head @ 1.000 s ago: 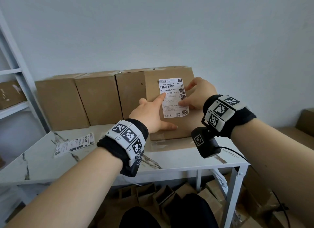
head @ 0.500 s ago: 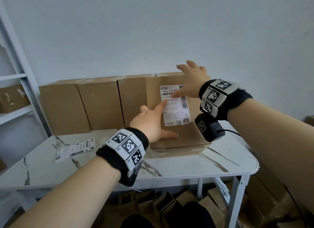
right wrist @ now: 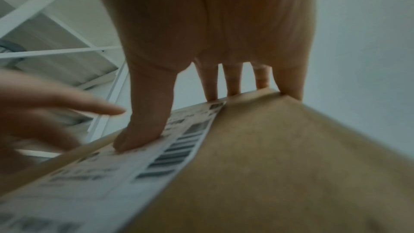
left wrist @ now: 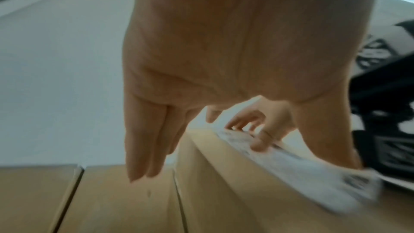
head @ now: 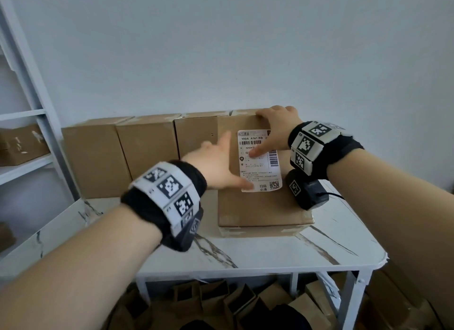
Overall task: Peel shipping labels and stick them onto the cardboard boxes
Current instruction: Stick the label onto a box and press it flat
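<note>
A cardboard box [head: 265, 206] lies on the marble table [head: 270, 253] with a white shipping label [head: 260, 167] stuck on its upper face. My left hand [head: 216, 167] is beside the label's left edge, fingers straight, and its thumb touches the label's lower left corner. My right hand [head: 277, 128] lays its fingers across the box's far edge while its thumb presses the middle of the label. The right wrist view shows that thumb [right wrist: 143, 130] flat on the label [right wrist: 112, 174]. In the left wrist view the label [left wrist: 313, 174] is blurred.
Three more cardboard boxes [head: 147, 152] stand in a row against the wall behind the labelled one. A white shelf unit [head: 49, 133] at the left holds another box [head: 22, 145]. Brown paper bags [head: 221, 302] sit under the table.
My right hand's fingers have come down onto the box's far edge, its thumb still on the label. My left forefinger has left the label and the thumb has reached its lower left corner.
</note>
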Tool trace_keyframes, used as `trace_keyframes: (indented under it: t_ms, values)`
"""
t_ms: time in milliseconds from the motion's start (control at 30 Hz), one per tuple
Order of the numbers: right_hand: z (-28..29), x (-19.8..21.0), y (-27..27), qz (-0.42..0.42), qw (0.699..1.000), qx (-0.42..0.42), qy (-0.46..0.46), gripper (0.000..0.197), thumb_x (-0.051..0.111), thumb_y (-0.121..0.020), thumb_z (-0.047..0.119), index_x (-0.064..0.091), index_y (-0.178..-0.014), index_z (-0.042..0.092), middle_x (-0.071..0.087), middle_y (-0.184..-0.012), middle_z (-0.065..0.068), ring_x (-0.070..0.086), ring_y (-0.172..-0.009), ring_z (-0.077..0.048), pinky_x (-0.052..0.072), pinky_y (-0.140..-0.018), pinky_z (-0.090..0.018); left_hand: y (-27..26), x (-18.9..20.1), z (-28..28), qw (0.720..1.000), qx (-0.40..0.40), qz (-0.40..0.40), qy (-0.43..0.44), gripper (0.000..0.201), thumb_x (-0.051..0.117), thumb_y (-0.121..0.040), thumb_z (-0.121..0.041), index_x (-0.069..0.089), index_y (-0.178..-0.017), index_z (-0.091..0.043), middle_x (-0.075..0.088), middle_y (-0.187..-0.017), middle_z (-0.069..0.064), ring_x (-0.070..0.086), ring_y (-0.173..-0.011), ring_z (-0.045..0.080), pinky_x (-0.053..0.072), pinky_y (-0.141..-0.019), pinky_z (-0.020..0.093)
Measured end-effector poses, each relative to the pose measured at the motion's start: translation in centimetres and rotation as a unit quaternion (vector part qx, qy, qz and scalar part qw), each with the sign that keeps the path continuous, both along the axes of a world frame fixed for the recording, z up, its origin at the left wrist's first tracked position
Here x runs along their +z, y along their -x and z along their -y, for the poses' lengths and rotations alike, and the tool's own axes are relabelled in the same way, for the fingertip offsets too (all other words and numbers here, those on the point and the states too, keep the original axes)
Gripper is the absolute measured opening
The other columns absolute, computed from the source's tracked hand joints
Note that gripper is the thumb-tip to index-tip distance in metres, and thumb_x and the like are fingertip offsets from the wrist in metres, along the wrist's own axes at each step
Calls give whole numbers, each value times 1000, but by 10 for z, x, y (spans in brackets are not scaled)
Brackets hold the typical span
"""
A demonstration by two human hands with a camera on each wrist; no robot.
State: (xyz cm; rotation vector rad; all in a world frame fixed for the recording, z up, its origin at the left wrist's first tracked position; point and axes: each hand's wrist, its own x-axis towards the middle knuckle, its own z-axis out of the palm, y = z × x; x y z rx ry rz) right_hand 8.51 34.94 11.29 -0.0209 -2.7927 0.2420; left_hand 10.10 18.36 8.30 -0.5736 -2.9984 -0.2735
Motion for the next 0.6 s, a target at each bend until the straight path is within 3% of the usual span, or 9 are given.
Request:
trace_keyframes:
  t_ms: [100, 233, 267, 333, 400, 467, 600]
  values:
    - [0, 1, -1, -5, 1000, 2, 1, 100, 80, -58, 54, 34, -141, 21, 46, -132, -4, 33, -125, -28, 32, -101, -36, 18, 34, -1, 995, 8, -90, 29, 109, 66, -69, -64, 6, -150, -23, 19, -152, 13, 42, -128, 30, 44, -98, 42]
    - [0, 1, -1, -5, 1000, 5, 7, 102, 81, -58, 53, 33, -142, 20, 44, -134, -5, 33, -127, -27, 31, -104, -36, 45, 52, -16, 992, -49, -104, 52, 86, 59, -80, -59, 26, -146, -15, 26, -152, 9, 32, -137, 27, 32, -110, 42]
    - [0, 1, -1, -7, 1000, 6, 11, 103, 81, -58, 53, 33, -142, 21, 44, -134, -5, 33, -127, -27, 31, -104, -36, 50, 52, -20, 993, -59, -95, 43, 79, 59, -81, -58, 33, -143, -15, 35, -147, 8, 38, -132, 27, 37, -106, 40]
    - [0, 0, -1, -9, 1000, 7, 18, 104, 82, -56, 52, 34, -142, 21, 44, -134, -5, 33, -128, -26, 33, -105, -37, 55, 50, -28, 994, -68, -79, 14, 66, 63, -80, -55, 48, -130, -16, 52, -130, 5, 54, -112, 23, 46, -85, 33]
    - [-1, 0, 0, -9, 1000, 9, 24, 104, 83, -55, 52, 34, -142, 21, 44, -134, -5, 33, -128, -26, 33, -105, -38, 61, 48, -30, 994, -71, -86, -13, 55, 70, -76, -50, 56, -118, -18, 60, -116, 3, 59, -94, 20, 44, -71, 28]
    - [-2, 0, 0, -8, 999, 13, 31, 103, 83, -56, 51, 34, -142, 22, 44, -133, -4, 33, -129, -26, 34, -104, -38, 67, 46, -30, 992, -68, -98, -32, 56, 75, -70, -49, 59, -115, -20, 59, -114, 3, 59, -94, 20, 46, -72, 28]
    - [-5, 1, 3, -13, 999, 16, 41, 96, 82, -59, 48, 37, -140, 24, 45, -132, -3, 33, -128, -25, 35, -101, -37, 73, 45, -30, 992, -59, -102, -45, 71, 78, -65, -50, 54, -125, -22, 53, -122, 3, 55, -107, 22, 43, -82, 29]
